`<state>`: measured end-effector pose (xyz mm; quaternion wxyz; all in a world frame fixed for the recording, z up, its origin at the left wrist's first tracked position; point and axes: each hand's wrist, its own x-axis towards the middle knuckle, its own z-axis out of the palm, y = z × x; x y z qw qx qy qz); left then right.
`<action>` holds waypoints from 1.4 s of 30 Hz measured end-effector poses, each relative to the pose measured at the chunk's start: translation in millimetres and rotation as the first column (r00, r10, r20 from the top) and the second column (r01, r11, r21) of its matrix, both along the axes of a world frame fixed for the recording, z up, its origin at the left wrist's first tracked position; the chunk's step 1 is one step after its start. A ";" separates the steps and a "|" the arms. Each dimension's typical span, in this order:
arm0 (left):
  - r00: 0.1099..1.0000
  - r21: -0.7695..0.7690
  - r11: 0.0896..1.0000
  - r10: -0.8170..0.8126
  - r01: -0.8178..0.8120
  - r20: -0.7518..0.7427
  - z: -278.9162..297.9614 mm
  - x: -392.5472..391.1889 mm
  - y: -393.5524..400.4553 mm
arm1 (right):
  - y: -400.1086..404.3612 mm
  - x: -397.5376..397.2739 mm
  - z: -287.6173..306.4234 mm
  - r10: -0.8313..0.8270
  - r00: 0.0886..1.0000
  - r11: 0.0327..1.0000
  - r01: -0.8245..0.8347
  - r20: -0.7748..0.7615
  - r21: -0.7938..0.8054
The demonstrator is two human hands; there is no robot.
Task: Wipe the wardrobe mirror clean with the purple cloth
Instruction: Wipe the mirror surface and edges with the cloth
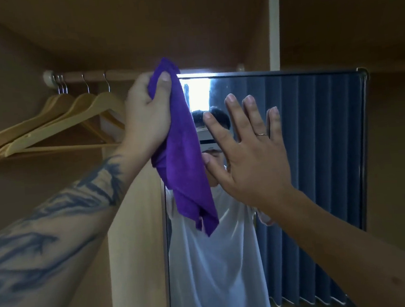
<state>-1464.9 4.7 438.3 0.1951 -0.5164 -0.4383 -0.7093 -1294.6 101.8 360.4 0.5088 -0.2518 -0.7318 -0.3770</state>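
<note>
Now L hand [148, 114] grips purple cloth [183, 155], mirror [317, 131]

The mirror [318, 143] stands to the right of the hangers [54, 122], which hang on a rail [96, 75]. In front of the mirror, the left hand [147, 116] holds the cloth [185, 159] up near its top left corner, with the right hand [247, 149] just right of the cloth.

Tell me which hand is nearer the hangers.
Left. The left hand, gripping the cloth, is just right of the hangers; the right hand is farther right, over the mirror.
</note>
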 end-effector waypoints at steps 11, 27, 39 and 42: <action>0.992 -0.096 0.988 0.120 -0.123 -0.033 -52.3 5.6 -5.6 | -1.3 -1.2 -0.9 0.006 1.000 1.000 -0.006 -0.006 -0.003; 0.984 -0.056 0.992 0.105 -0.114 -0.143 -80.7 7.0 -4.7 | -0.1 -2.5 0.5 -0.016 1.000 1.000 0.016 -0.011 -0.002; 0.991 -0.080 0.989 0.118 -0.123 -0.061 -72.7 9.2 -3.6 | 0.6 -2.3 -0.7 -0.012 1.000 1.000 0.012 -0.017 0.004; 0.995 -0.088 0.992 0.090 -0.094 -0.050 -83.3 10.3 -6.2 | -0.4 -2.8 0.3 -0.005 1.000 1.000 0.005 -0.019 0.005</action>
